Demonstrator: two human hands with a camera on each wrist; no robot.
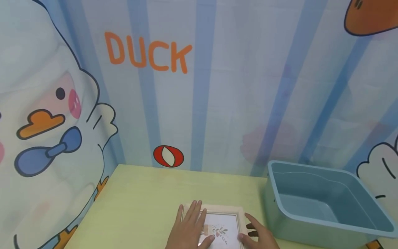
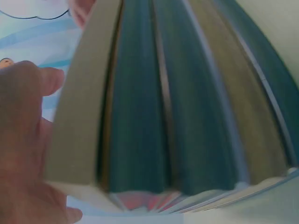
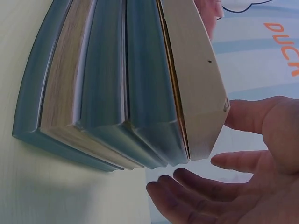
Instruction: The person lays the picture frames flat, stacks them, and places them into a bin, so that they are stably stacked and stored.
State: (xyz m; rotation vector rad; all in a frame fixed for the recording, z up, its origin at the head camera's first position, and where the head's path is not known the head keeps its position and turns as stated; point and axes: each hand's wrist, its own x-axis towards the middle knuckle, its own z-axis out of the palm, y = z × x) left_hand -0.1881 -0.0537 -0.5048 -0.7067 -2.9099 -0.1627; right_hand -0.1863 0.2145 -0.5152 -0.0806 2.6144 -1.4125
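A stack of picture frames stands on the table, topped by a cream picture frame [image 1: 225,208] with a printed plant picture. Under it, the wrist views show teal frames [image 2: 135,116] and a wood-grain frame [image 3: 65,84]. My left hand [image 1: 188,228] lies with straight fingers over the top frame's left side, thumb on the picture area. At the right edge, my right hand [image 1: 262,237] touches the cream frame with its thumb; its other fingers spread outward beside the stack, apart from the lower frames. The near end of the stack falls outside the head view.
A blue-green plastic bin [image 1: 329,221] stands to the right of the stack, its inside bare where visible. The pale yellow table [image 1: 140,197] extends left and behind the frames. A striped cloth [image 1: 230,103] with duck prints hangs behind and at the left.
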